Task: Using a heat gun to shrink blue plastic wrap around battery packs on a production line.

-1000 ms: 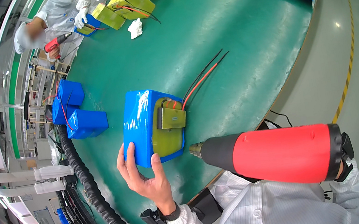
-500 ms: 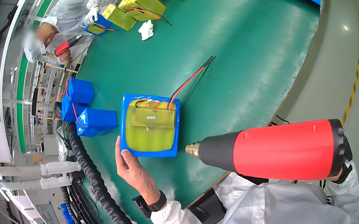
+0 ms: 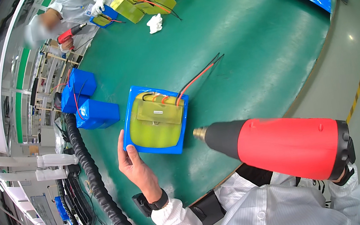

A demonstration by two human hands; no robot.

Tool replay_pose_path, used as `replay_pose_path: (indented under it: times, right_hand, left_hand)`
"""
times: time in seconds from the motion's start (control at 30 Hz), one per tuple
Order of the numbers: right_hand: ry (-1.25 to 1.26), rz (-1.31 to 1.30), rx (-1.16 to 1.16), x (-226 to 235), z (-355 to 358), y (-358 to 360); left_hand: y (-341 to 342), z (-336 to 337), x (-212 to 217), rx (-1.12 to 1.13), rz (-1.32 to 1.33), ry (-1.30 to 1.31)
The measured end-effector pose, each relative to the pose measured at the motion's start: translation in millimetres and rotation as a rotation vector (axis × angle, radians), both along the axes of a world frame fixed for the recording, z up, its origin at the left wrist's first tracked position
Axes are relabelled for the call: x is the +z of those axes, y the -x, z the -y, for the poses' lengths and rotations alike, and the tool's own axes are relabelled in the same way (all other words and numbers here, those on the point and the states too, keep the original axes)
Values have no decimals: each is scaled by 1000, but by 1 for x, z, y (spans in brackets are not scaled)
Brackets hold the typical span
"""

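The left hand (image 3: 136, 165) lay open, fingers touching the near-left corner of the blue-wrapped battery pack (image 3: 157, 120), which sat flat on the green bench (image 3: 249, 46). The right hand was hidden behind the red heat gun (image 3: 283, 146), so its grip could not be told, though it evidently carried the tool. The nozzle pointed at the pack's near-right edge. Good practice, I judged: sweep evenly, keep fingers and the red and black wires (image 3: 198, 78) clear of the hot air.
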State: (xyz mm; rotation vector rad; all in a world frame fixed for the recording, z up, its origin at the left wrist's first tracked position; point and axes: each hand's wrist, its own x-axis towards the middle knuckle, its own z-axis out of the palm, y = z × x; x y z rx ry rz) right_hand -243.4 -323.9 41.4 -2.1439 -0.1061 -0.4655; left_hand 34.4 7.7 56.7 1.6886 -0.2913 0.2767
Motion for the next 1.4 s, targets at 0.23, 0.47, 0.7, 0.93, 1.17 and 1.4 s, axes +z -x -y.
replay_pose_path:
  times: [0.23,0.47,0.7,0.93,1.17,1.4]
  right_hand:
    - [-153,-157,-132,-8,16,28]
    - [161,-26,-206,-10,9,12]
    - [-57,-45,-220,0,6,-3]
    - [-29,-58,-276,-14,10,8]
    - [-128,-92,-224,-20,13,15]
    - [-286,-306,0,5,10,17]
  left_hand:
    - [6,5,0,-1,29,-10]
    - [7,-1,1,-58,19,-45]
    - [8,-2,2,-41,0,-40]
    - [6,-3,-1,-35,47,-58]
    - [11,1,2,-35,33,-51]
    - [8,1,0,-28,73,-66]
